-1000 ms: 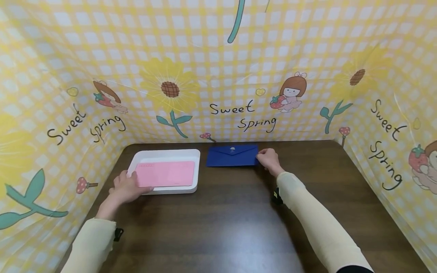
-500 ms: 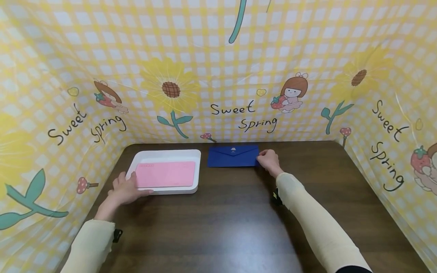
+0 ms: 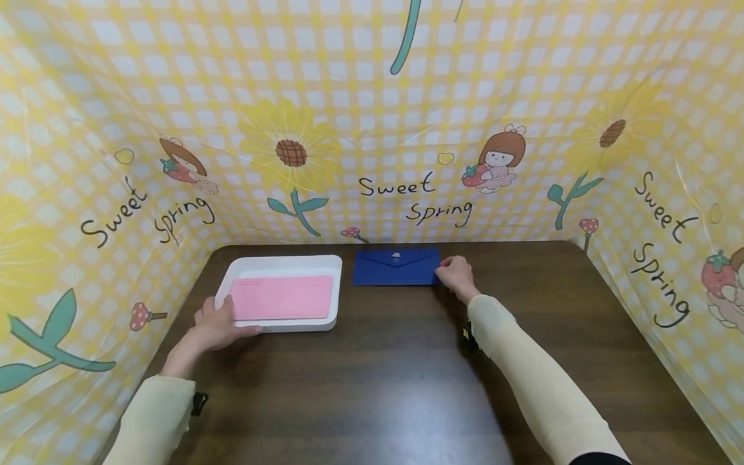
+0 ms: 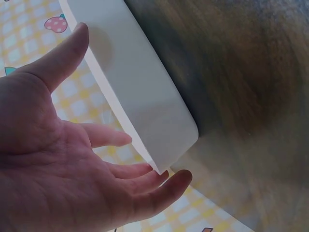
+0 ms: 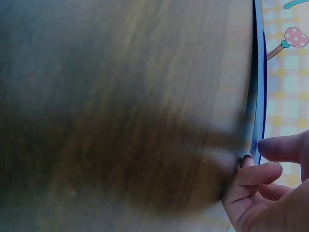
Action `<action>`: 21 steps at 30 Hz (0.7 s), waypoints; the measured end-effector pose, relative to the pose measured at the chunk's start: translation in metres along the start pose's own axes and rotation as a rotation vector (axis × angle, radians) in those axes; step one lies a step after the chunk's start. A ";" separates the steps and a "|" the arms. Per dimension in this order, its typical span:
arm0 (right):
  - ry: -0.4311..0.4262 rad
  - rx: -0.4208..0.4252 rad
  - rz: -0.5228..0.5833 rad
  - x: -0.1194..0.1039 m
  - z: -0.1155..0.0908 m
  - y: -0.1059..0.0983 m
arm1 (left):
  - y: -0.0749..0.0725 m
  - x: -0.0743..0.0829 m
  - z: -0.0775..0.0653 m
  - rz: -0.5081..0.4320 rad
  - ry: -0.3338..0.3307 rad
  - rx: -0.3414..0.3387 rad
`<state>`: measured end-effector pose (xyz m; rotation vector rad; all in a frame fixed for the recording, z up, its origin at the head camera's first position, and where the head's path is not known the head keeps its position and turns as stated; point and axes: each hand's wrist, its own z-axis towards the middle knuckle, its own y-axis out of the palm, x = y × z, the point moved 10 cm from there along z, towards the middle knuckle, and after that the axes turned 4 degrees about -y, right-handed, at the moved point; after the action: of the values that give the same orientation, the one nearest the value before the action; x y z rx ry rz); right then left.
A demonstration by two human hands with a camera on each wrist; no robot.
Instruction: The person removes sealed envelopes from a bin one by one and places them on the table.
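Note:
A blue envelope [image 3: 396, 272] with a pointed flap and a small pale print lies near the back of the table. My right hand [image 3: 457, 276] pinches its right edge; in the right wrist view the envelope [image 5: 259, 82] is seen edge-on, beside the thumb and index finger. To the left, a pink envelope [image 3: 283, 298] lies in a white tray [image 3: 336, 303]. My left hand [image 3: 215, 325] rests at the tray's front left corner. In the left wrist view that hand's fingers are spread and fairly straight, the thumb by the rim of the tray [image 4: 140, 96].
Everything rests on a dark brown wooden table [image 3: 372, 381]. A yellow checked cloth [image 3: 372, 129] with printed flowers and girls hangs as a wall behind it and on both sides.

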<state>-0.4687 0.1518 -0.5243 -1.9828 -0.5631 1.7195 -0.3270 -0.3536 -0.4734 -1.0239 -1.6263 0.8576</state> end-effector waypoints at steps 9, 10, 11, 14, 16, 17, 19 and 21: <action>0.013 0.023 -0.007 0.000 -0.003 0.000 | -0.002 0.001 0.002 0.007 0.014 0.002; 0.014 0.026 -0.007 0.000 -0.004 0.000 | -0.002 0.001 0.002 0.009 0.011 0.001; 0.016 0.029 -0.009 0.000 -0.004 0.000 | -0.002 0.001 0.002 0.012 0.011 0.001; 0.023 0.038 -0.012 0.000 -0.005 -0.001 | -0.001 0.001 0.003 0.025 0.005 0.000; 0.024 0.049 -0.024 0.000 -0.005 -0.002 | -0.002 0.002 0.004 0.042 0.018 0.008; 0.026 0.054 -0.029 0.000 -0.005 -0.003 | -0.002 0.003 0.004 0.050 0.025 0.013; 0.027 0.059 -0.040 0.000 -0.005 -0.003 | -0.003 0.004 0.005 0.064 0.033 0.019; 0.022 0.063 -0.052 -0.001 -0.005 -0.004 | -0.004 0.005 0.005 0.073 0.038 0.025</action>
<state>-0.4636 0.1538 -0.5203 -1.9240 -0.5409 1.6627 -0.3333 -0.3509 -0.4694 -1.0813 -1.5502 0.8997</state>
